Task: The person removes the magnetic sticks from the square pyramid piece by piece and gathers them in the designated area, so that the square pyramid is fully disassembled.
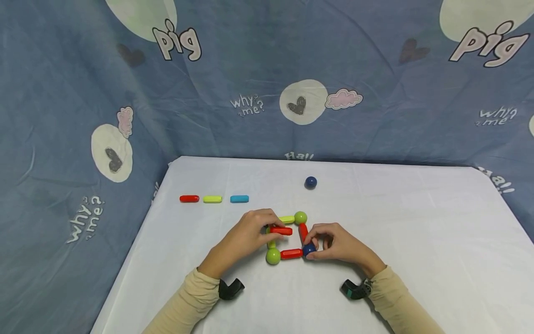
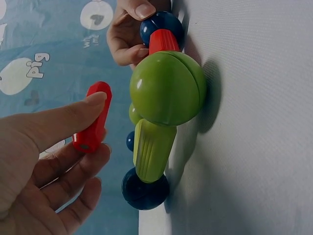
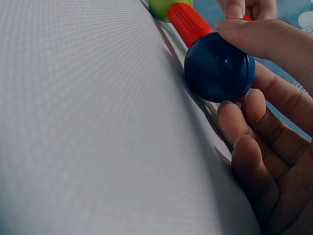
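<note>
My left hand [image 1: 255, 230] pinches a loose red rod [image 1: 282, 230] between thumb and fingers, raised above a four-sided frame of rods and balls. On the frame's near right corner, thumb and fingers of my right hand [image 1: 339, 242] grip a dark blue ball [image 3: 217, 67]. A red rod [image 1: 291, 253] links that ball to a green ball [image 1: 273, 256] at the near left. Another red rod [image 1: 303, 232] runs back to a second green ball [image 1: 300, 217]. Yellow-green rods [image 2: 155, 149] form the left and far sides. The far left blue ball [image 2: 145, 190] is mostly hidden in the head view.
Behind the frame lies a separate dark blue ball [image 1: 310, 182]. At the back left, a red rod [image 1: 189, 198], a yellow-green rod [image 1: 212, 199] and a light blue rod [image 1: 239, 199] lie in a row on the white table [image 1: 417, 232]. A printed blue cloth [image 1: 250, 55] hangs behind.
</note>
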`<state>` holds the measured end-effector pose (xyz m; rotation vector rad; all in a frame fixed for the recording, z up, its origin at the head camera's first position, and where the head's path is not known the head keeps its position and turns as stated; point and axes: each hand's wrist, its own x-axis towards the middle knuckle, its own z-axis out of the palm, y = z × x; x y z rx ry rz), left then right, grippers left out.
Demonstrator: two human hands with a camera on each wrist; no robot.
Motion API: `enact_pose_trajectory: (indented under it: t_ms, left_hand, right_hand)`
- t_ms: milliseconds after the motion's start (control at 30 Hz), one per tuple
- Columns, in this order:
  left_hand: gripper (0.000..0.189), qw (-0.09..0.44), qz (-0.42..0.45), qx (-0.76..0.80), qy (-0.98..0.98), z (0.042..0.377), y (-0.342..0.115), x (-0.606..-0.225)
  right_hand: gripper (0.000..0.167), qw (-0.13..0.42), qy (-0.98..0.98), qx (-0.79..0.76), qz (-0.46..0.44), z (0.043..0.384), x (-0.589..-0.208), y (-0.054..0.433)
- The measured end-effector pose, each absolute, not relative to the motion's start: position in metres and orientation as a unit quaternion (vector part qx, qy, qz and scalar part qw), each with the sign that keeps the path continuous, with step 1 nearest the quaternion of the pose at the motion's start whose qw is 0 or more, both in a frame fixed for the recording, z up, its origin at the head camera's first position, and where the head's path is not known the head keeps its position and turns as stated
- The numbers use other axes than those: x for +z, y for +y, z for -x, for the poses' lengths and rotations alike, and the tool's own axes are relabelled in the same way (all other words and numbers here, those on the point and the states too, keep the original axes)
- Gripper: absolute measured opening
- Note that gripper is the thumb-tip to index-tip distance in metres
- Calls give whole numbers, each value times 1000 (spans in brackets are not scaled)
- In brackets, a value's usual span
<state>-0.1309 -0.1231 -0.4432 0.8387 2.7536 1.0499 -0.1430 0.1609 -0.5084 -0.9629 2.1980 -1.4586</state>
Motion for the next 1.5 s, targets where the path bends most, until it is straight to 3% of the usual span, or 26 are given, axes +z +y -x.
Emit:
enact_pose_trajectory:
  t_ms: [267, 533, 1067, 1500]
  left_hand:
    - [22, 27, -281, 318, 905, 131, -126, -442]
    - [21, -46, -265, 306, 913, 136, -143, -439]
    - [31, -106, -131, 294, 941, 145, -256, -456]
    - [33, -75, -14, 268, 960, 145, -321, -462]
  right_hand:
    - [24, 164, 771, -512, 342, 144, -511, 160]
    - [24, 167, 772, -513, 338, 143, -513, 159]
    - [24, 172, 773, -512, 333, 144, -513, 160]
    - [25, 166, 774, -511, 336, 144, -513, 161]
